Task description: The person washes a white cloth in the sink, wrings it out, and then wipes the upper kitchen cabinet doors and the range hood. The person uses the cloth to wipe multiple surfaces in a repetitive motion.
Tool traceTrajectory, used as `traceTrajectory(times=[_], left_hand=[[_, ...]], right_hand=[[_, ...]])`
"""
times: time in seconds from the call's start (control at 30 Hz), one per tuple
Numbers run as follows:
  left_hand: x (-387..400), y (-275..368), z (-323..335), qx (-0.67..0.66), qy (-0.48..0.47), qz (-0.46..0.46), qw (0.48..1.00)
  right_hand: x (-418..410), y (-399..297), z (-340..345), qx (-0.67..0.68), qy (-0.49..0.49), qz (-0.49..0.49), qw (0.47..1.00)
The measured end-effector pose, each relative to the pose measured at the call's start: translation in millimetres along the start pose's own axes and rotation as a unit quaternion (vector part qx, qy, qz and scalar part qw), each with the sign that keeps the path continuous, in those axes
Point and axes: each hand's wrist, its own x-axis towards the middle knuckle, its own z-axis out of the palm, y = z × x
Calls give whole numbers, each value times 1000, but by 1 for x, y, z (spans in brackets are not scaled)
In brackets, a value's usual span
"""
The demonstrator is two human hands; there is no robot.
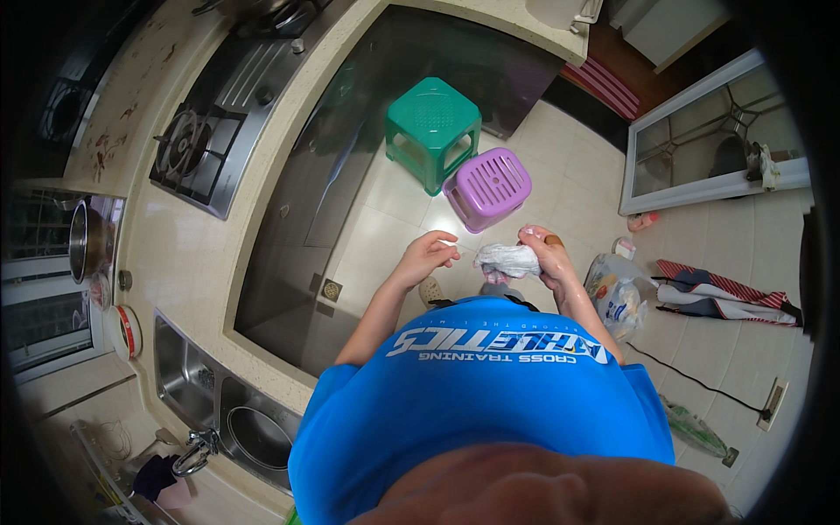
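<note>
My right hand [553,259] grips one end of a crumpled white cloth [508,260] with pinkish edges, and it looks wet. The cloth stretches sideways from the fist toward my other hand, above the tiled floor. A brown band circles one finger of the right hand. To the left of the cloth, and apart from it, is my left hand [428,257], its fingers loosely bent and apart with nothing in them. Past both hands stand a purple slatted plastic stool [497,178] and a taller green plastic stool [434,115].
A counter [197,262] on the left carries a gas hob [203,131] and a double sink [223,394]. Plastic bags [615,295] lie at the right, near a power cord [695,379] and an umbrella-like striped fabric item [722,295]. A framed glass door [715,138] stands at upper right.
</note>
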Motion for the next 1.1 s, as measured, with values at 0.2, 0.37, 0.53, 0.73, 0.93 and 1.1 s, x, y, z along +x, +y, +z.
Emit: traceTrajectory(times=[0.2,0.37,0.53,0.73,0.93,1.1], left_hand=[[42,-23,-22,-130,127,-86,980],[82,-39,-41,-213,283,-87,931],[111,-62,-49,-262,399,-136,868],[178,-87,-68,-310,424,-145,839],[289,-122,-127,-272,389,-182,861],[391,-158,-193,-245,417,-166,859]], right_hand=[[44,-20,-25,0,7,17,1000],[105,-36,-71,14,-9,24,1000],[163,-45,-128,31,14,40,999],[199,-18,-183,42,50,126,990],[202,49,-206,111,104,199,968],[197,86,-222,120,152,225,955]])
